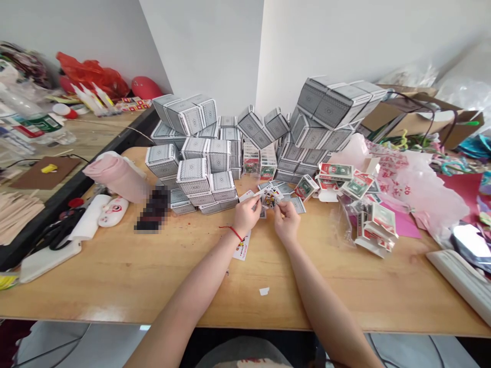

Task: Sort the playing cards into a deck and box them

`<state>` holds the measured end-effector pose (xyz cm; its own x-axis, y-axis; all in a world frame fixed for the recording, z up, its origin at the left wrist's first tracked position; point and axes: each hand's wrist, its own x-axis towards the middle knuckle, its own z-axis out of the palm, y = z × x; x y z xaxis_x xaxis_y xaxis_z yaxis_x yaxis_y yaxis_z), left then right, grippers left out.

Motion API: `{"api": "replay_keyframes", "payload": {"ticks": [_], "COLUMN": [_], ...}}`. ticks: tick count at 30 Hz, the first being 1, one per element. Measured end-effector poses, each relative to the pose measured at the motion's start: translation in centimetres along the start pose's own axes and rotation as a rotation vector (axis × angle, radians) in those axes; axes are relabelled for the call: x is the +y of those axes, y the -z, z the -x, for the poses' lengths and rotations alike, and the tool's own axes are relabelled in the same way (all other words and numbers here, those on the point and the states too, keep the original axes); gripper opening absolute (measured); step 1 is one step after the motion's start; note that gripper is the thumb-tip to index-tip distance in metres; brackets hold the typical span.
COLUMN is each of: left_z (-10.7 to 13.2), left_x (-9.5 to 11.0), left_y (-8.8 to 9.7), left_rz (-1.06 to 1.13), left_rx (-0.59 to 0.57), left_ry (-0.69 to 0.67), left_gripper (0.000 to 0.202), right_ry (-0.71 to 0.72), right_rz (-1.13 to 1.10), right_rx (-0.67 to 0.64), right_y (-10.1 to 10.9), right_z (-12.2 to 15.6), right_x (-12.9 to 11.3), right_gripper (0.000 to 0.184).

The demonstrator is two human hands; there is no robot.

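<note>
My left hand (245,214) and my right hand (287,220) meet over the middle of the wooden table (126,276), both closed on a small fan of playing cards (269,197). A red string circles my left wrist. One loose card (243,246) lies on the table under my left forearm. More cards (291,197) lie scattered just beyond my fingers. Behind them rise piles of grey patterned card boxes (199,163).
Red and green card packs (347,181) lie at the right, with torn wrappers (374,227) and a pink plastic bag (406,184). A pink roll (118,176), scissors (57,232) and a white case (46,258) sit at the left. A paper scrap (264,291) lies near the front edge.
</note>
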<state>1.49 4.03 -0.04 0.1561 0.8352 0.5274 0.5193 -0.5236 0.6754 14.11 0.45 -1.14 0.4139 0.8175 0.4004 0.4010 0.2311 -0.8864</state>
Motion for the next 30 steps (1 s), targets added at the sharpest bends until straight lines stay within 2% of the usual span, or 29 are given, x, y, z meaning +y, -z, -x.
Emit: {"api": "replay_keyframes", "payload": {"ticks": [6,11,14,22,30], "left_z": [-0.2,-0.1,0.0,0.4,0.2], "left_x": [-0.1,0.0,0.0,0.2,0.9], "left_y": [-0.6,-1.1,-0.9,-0.5,-1.2], "left_rz": [-0.051,-0.06,-0.097,-0.144,-0.023], "left_rx": [0.003,0.014,0.011,0.035,0.086], "left_ry": [-0.007,-0.037,-0.032,0.011,0.019], "left_gripper": [0.024,0.027,0.026,0.022,0.024], "right_ry": [0.166,0.098,0.093,0.199,0.154], "right_rz": [0.195,0.2,0.198,0.173,0.145], "right_rx": [-0.059,0.024,0.0,-0.099,-0.061], "right_y": [-0.9,-1.3,-1.3,-1.3,-0.9], "right_z": [2.0,2.3,2.2,2.3,1.8], "right_x": [-1.1,-1.3,-1.2,-1.5,-1.6], "right_gripper": [0.011,0.016,0.018,0.022,0.019]}}
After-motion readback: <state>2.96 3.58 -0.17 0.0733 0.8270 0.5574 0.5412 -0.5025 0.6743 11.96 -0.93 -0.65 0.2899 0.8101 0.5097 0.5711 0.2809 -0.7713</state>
